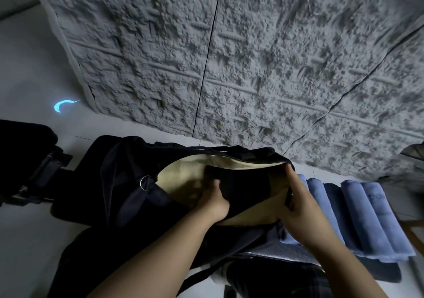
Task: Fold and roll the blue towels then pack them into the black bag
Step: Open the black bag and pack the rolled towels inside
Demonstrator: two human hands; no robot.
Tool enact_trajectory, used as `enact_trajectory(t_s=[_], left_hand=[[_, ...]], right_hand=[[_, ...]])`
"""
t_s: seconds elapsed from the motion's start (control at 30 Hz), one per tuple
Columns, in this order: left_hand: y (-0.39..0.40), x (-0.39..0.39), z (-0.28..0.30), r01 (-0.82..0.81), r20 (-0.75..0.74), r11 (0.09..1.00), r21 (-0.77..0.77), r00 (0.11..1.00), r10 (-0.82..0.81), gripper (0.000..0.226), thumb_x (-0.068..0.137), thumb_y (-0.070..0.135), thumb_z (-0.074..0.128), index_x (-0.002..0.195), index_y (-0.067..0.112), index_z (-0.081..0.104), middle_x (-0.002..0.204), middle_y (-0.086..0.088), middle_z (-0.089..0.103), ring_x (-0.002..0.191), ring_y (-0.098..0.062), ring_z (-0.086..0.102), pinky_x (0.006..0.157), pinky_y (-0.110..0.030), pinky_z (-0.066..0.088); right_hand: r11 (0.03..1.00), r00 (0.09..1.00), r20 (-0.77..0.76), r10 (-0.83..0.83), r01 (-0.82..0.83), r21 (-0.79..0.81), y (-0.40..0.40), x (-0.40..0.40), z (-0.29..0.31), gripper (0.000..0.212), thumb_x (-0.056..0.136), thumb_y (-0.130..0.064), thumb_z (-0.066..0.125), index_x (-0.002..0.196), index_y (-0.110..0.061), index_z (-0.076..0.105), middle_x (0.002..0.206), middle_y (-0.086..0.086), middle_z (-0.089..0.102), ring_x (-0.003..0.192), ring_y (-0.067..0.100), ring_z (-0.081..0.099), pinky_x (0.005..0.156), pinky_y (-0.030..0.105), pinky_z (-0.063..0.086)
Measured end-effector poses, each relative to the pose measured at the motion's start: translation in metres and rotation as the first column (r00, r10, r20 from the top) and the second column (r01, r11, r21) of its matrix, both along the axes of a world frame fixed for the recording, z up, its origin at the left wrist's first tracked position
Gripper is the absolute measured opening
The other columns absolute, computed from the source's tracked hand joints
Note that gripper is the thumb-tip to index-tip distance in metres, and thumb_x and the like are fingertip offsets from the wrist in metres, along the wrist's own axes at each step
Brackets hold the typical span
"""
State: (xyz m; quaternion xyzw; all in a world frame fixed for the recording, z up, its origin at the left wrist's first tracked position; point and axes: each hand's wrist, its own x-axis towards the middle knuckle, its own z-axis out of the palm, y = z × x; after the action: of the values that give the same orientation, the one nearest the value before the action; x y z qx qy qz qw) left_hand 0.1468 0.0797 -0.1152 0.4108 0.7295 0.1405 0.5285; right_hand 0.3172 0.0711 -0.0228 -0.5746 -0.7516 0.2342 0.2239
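Reaching forward from the bottom edge, two bare forearms are extending into the mouth of one black bag (119,183), which is lying unzipped on a pale floor (27,240). The left hand (214,202) is sitting inside the opening, its grip curled round a fold of dark fabric against the cream lining (181,178). The right hand (298,208) is holding the right end of the opening, its grip pinching the bag's rim and a small black zipper pull (289,198), so that the mouth is gaping wide. One metal ring (144,183) is showing on a strap at the bag's left side.

Just beside the right hand, to its right, rolled blue towels (358,215) are lying side by side, touching one another; about five rolls are countable, though the nearest is partly hidden by the wrist. They are resting on a dark grey mat (344,268), outside the bag.

Farther left, one dark object with a buckle-like part (43,169) is lying on the floor, blurred. Beyond everything, a rough grey textured wall panel (252,57) is filling the background, and one small cyan crescent of light (63,105) is glowing on the floor.
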Motion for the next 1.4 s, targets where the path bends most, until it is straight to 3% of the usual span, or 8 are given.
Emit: enact_trajectory(t_s=[0.13, 0.53, 0.73, 0.97, 1.1, 1.23, 1.33, 1.4], left_hand=[[-0.02, -0.007, 0.007, 0.244, -0.03, 0.968, -0.053, 0.969, -0.246, 0.065, 0.095, 0.015, 0.038, 0.149, 0.028, 0.004, 0.155, -0.005, 0.019, 0.129, -0.025, 0.041, 0.094, -0.029, 0.042], [-0.04, -0.019, 0.004, 0.255, 0.05, 0.967, 0.004, 0.966, -0.255, 0.065, 0.092, 0.012, 0.041, 0.149, 0.023, 0.013, 0.153, -0.002, 0.023, 0.137, -0.022, 0.028, 0.108, -0.031, 0.029], [-0.039, -0.016, 0.017, 0.528, -0.409, 0.846, 0.067, 0.788, -0.46, 0.027, 0.09, 0.004, 0.042, 0.113, 0.011, 0.052, 0.147, -0.002, 0.026, 0.132, -0.034, 0.032, 0.103, -0.05, 0.033], [-0.037, -0.018, 0.016, 0.705, -0.486, 0.708, 0.038, 0.632, -0.604, 0.028, 0.091, 0.004, 0.038, 0.112, 0.008, 0.055, 0.131, -0.01, 0.048, 0.125, -0.027, 0.042, 0.1, -0.044, 0.04], [-0.04, -0.025, 0.025, 0.652, -0.456, 0.744, 0.147, 0.712, -0.534, 0.029, 0.096, 0.022, 0.041, 0.121, 0.015, 0.053, 0.14, -0.015, 0.043, 0.137, -0.022, 0.031, 0.105, -0.033, 0.035], [-0.041, -0.018, 0.044, 0.565, -0.496, 0.642, 0.518, 0.81, -0.312, 0.041, 0.095, 0.024, 0.045, 0.135, 0.027, 0.046, 0.142, 0.006, 0.044, 0.135, -0.012, 0.03, 0.11, -0.029, 0.028], [-0.04, -0.014, 0.067, 0.555, -0.567, 0.547, 0.627, 0.806, -0.167, 0.042, 0.092, 0.022, 0.049, 0.134, 0.029, 0.048, 0.152, 0.007, 0.026, 0.142, -0.012, 0.014, 0.113, -0.037, 0.024], [-0.038, -0.013, 0.079, 0.602, -0.628, 0.564, 0.565, 0.757, -0.179, 0.045, 0.094, 0.028, 0.047, 0.137, 0.035, 0.04, 0.157, 0.011, 0.008, 0.143, -0.006, -0.009, 0.112, -0.039, 0.016]], right_hand=[[1.0, 0.999, -0.029, 0.015, -0.016, -0.027, -0.002, -0.001, -0.001, 0.053, 0.073, 0.01, 0.044, 0.098, -0.036, 0.048, 0.077, -0.001, 0.039, 0.07, 0.013, 0.038, 0.056, 0.02, 0.037], [1.0, 1.0, 0.006, -0.009, 0.01, -0.03, -0.006, -0.009, -0.005, 0.05, 0.07, 0.007, 0.042, 0.101, -0.032, 0.044, 0.082, -0.024, 0.033, 0.07, 0.019, 0.036, 0.058, 0.02, 0.031], [0.998, 0.999, -0.023, -0.04, 0.039, -0.051, -0.01, -0.008, 0.002, 0.051, 0.072, 0.005, 0.041, 0.109, -0.03, 0.045, 0.083, -0.02, 0.036, 0.077, 0.02, 0.039, 0.059, 0.023, 0.038], [0.998, 0.997, -0.066, -0.039, 0.036, -0.046, -0.012, -0.008, 0.004, 0.051, 0.073, 0.004, 0.043, 0.106, -0.036, 0.048, 0.084, -0.023, 0.038, 0.075, 0.015, 0.041, 0.058, 0.02, 0.037], [0.999, 0.994, -0.101, -0.041, 0.038, -0.038, -0.015, -0.007, 0.004, 0.048, 0.073, 0.007, 0.041, 0.103, -0.03, 0.049, 0.084, -0.017, 0.039, 0.071, 0.014, 0.041, 0.056, 0.014, 0.038], [1.0, 0.992, -0.126, -0.015, 0.017, 0.012, -0.018, -0.006, -0.002, 0.041, 0.07, 0.01, 0.04, 0.089, -0.025, 0.047, 0.079, -0.01, 0.043, 0.074, 0.013, 0.04, 0.061, 0.018, 0.035], [0.999, 0.991, -0.129, -0.039, 0.037, -0.016, -0.018, 0.0, -0.013, 0.06, 0.07, 0.01, 0.044, 0.12, -0.022, 0.053, 0.11, -0.03, 0.05, 0.105, -0.003, 0.045, 0.092, 0.016, 0.038], [0.997, 0.986, -0.153, -0.072, 0.067, -0.039, -0.019, 0.004, -0.019, 0.064, 0.074, 0.006, 0.047, 0.134, -0.018, 0.049, 0.128, -0.014, 0.052, 0.118, 0.002, 0.045, 0.104, 0.026, 0.037]])
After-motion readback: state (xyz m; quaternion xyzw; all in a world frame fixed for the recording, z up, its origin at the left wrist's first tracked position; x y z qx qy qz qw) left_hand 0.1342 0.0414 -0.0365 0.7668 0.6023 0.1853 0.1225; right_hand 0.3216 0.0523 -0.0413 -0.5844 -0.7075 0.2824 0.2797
